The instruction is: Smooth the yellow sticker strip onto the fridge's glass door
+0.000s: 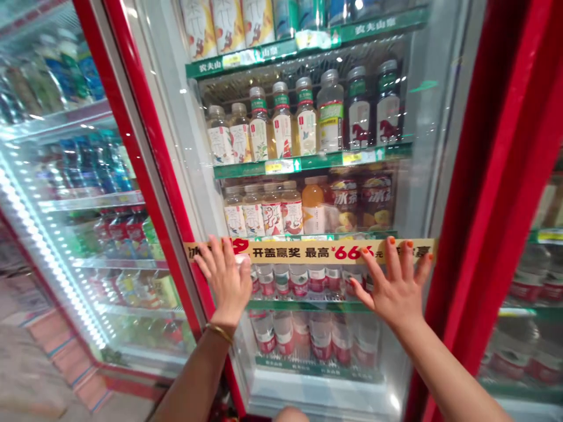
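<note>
A long yellow printed strip [281, 252] runs across the glass door [422, 193] of a red-framed drinks fridge. My left hand [226, 281] lies near the strip's left end, fingers stretched out over it. A small white patch [241, 258] shows by its thumb; what it is I cannot make out. Toward the right end, my right hand [393, 287] is spread wide, fingertips over the strip and palm below it. Both hands appear flat against the door, covering some of the lettering. Behind the glass, bottled drinks [281, 120] stand in rows.
To the left is another lit fridge [101, 199] full of bottles, with a red frame post [153, 146] between. A wide red post [497, 176] borders the door on the right, with more bottles [528, 272] beyond. A knee [291, 414] shows at the bottom edge.
</note>
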A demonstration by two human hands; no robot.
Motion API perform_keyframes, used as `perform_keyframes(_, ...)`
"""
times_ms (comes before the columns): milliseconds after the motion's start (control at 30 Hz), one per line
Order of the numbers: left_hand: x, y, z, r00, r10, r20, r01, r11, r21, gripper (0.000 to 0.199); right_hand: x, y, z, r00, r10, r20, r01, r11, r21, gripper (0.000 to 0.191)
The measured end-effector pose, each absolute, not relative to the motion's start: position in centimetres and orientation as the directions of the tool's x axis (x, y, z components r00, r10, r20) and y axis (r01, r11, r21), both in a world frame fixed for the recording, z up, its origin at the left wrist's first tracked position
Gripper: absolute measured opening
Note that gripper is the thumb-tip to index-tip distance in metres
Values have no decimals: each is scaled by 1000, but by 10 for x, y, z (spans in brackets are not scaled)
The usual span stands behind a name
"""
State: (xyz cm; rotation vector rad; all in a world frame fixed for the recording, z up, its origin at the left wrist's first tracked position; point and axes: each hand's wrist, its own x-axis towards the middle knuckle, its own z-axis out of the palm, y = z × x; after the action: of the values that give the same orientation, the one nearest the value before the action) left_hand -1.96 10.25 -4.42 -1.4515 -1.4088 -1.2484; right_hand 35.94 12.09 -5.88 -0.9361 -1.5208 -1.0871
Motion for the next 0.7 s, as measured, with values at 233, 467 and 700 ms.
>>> perform_keyframes(233,-25,94,-132,284,257,924,954,-175,-245,76,361,122,-62,-199,47,979,939,295,177,90)
perform_keyframes(467,-26,102,-91,-65,283,957,998,12,64,90,361,120,-64,-163,74,984,950,281,136,95)
perform_keyframes(700,-25,86,-151,248,245,937,967,-123,-224,77,359,120,-63,-176,53,983,947,283,154,92)
